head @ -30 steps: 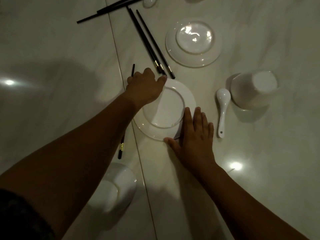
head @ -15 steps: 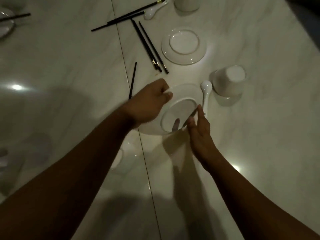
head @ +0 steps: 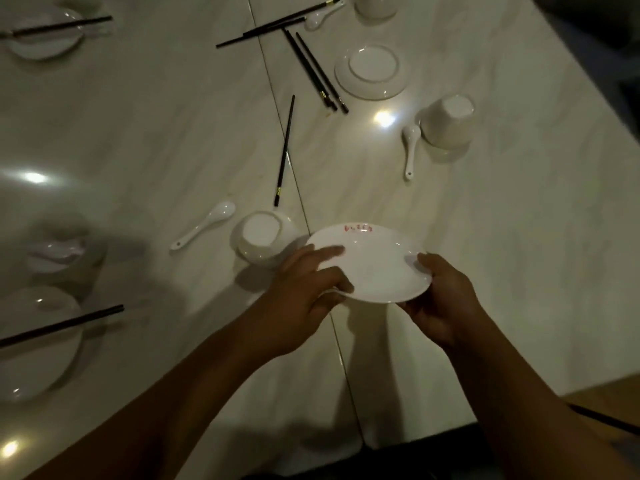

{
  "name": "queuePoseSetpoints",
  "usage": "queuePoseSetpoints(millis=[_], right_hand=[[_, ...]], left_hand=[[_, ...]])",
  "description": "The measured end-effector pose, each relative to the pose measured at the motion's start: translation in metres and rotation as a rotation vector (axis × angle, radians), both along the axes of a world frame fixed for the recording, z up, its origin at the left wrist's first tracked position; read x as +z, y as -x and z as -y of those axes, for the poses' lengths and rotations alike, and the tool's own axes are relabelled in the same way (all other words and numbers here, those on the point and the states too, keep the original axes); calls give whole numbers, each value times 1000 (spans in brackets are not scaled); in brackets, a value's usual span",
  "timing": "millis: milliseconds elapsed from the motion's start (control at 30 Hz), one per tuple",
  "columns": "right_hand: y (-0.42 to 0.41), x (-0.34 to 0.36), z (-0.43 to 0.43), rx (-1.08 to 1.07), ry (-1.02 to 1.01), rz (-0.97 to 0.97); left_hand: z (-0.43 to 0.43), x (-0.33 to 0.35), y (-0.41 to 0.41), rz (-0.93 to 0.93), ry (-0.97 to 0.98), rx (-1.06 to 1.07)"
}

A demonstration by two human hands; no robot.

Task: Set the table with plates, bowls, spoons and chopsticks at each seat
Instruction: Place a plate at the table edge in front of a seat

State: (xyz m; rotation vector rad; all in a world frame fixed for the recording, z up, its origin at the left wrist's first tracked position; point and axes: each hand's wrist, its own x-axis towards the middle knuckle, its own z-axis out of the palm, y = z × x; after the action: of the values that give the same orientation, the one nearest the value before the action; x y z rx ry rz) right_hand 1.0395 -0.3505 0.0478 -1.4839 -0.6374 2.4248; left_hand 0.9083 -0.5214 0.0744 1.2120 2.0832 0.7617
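Note:
A white plate point(head: 375, 263) with red marks on its far rim is held face up above the marble table point(head: 485, 220). My left hand point(head: 304, 296) grips its left edge and my right hand point(head: 440, 299) grips its right edge. An upturned white bowl point(head: 261, 239) sits just left of the plate, with a white spoon point(head: 204, 228) beside it. A single black chopstick point(head: 284, 150) lies beyond the bowl. Farther off are an upturned plate point(head: 372, 72), an upturned bowl point(head: 448, 124), a second spoon point(head: 411, 147) and a chopstick pair point(head: 317, 72).
At the left edge stand a plate with chopsticks across it point(head: 38, 344) and another set place point(head: 45, 36) at the far left. More chopsticks point(head: 277, 24), a spoon point(head: 320, 19) and a bowl point(head: 375, 6) lie at the top. The table's near edge point(head: 433, 431) is close.
Both hands lifted the upturned plate off the table, turned it face up and drew it toward me. The view pulled back, showing more of the table.

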Motion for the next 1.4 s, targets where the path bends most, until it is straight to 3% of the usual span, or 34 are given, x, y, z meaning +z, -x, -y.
queuePoseSetpoints(millis=[100, 167, 267, 333, 533, 767, 1100, 1400], right_hand=[[-19, 3, 32, -12, -71, 13], [-31, 3, 49, 6, -126, 36], [-47, -2, 66, 101, -217, 47], [-54, -7, 71, 177, -278, 57], [-55, -20, 49, 535, -458, 281], [-33, -46, -3, 795, -578, 444], [-7, -61, -29, 959, -866, 461], [-2, -61, -27, 1071, -985, 465]], left_hand=[[39, 0, -20, 163, -27, 180], [56, 0, -33, 415, -86, 419], [66, -9, -44, 951, -69, 784], [68, -18, -51, 1068, 4, 835], [51, -45, -74, 789, 23, 877], [23, -70, -78, 815, 62, 1054], [1, -84, -63, 825, 15, 1235], [9, -91, -50, 663, 35, 1150]])
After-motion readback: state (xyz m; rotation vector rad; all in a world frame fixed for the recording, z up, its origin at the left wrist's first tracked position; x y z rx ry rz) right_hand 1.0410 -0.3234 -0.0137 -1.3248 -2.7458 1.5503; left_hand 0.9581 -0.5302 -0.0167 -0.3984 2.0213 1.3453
